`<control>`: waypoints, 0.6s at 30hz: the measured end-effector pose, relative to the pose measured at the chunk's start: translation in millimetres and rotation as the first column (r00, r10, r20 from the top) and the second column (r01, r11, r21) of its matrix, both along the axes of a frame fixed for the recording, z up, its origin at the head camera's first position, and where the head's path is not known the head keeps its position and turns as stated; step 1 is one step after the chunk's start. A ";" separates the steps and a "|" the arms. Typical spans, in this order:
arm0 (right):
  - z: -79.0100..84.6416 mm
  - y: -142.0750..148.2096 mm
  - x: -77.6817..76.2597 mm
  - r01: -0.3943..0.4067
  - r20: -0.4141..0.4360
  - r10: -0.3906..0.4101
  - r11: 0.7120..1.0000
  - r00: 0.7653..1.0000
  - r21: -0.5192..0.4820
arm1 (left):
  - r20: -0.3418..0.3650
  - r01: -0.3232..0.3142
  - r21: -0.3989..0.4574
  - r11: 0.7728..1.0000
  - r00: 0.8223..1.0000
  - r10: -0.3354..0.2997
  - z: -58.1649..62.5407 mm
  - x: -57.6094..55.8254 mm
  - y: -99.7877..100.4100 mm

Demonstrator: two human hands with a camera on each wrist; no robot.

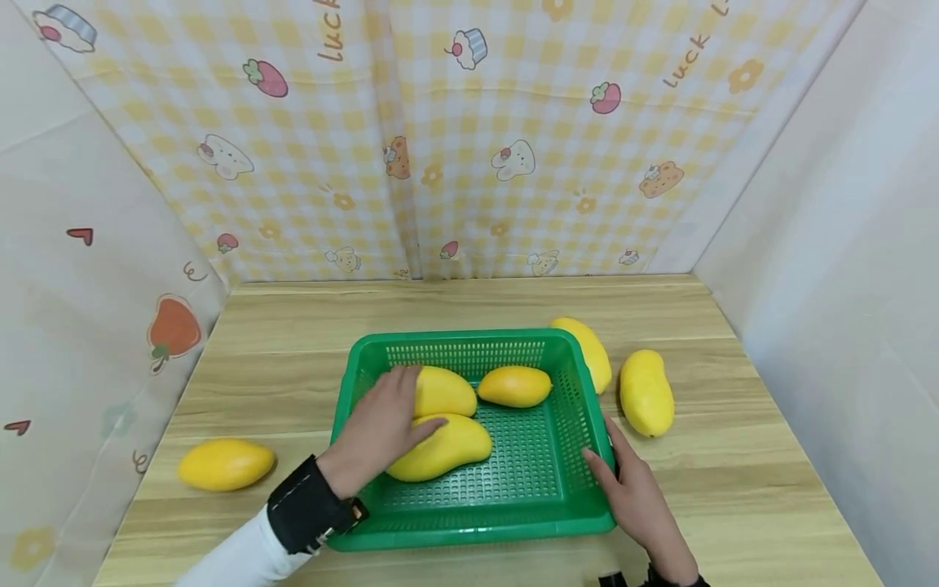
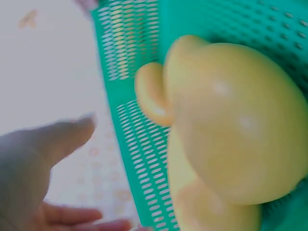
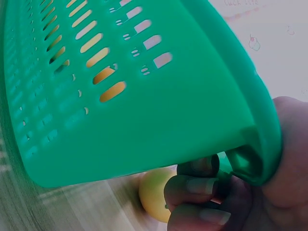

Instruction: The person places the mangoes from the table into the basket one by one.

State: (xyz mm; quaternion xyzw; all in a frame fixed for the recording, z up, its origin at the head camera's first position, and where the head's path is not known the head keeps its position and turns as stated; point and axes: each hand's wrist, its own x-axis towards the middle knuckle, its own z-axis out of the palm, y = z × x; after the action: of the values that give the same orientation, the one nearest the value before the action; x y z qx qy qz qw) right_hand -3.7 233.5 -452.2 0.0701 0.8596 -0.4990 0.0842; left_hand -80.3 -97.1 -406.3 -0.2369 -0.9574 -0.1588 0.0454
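A green plastic basket (image 1: 469, 536) stands on the table with three yellow mangoes inside. Two larger ones, the back mango (image 1: 449, 395) and the front mango (image 1: 449, 450), lie side by side at the left; a smaller orange-yellow mango (image 1: 516, 386) is near the back right. Over the left pair is my left hand (image 1: 383, 417), its thumb and fingers spread in the left wrist view with nothing gripped. My right hand (image 1: 637, 497) grips the basket's right rim, with fingers (image 3: 199, 186) curled under it in the right wrist view.
One mango (image 1: 226, 464) lies on the wooden table (image 1: 293, 326) left of the basket. To the right are two more, a mango (image 1: 592, 359) against the basket's outer wall and another mango (image 1: 646, 393) farther right. A patterned curtain (image 1: 455, 147) hangs behind.
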 end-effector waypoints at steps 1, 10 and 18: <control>-0.7 0.5 0.1 -0.002 -0.001 0.002 1.000 1.000 0.002 | -0.014 -0.028 0.057 0.998 0.999 0.029 1.9 -0.8 -2.5; -3.5 2.0 0.5 -0.008 -0.011 0.008 1.000 1.000 -0.002 | 0.045 -0.231 0.244 0.942 0.973 0.227 22.5 -5.5 -32.7; -1.8 2.3 0.3 -0.015 -0.003 0.015 1.000 1.000 -0.015 | 0.178 -0.441 0.389 0.809 0.897 0.404 28.0 0.3 -62.6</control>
State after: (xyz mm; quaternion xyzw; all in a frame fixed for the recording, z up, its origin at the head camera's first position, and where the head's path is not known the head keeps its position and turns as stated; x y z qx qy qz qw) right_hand -3.4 235.8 -453.9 0.0624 0.8565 -0.5049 0.0872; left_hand -80.0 -159.7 -378.3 0.0046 -0.9300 -0.3568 0.0877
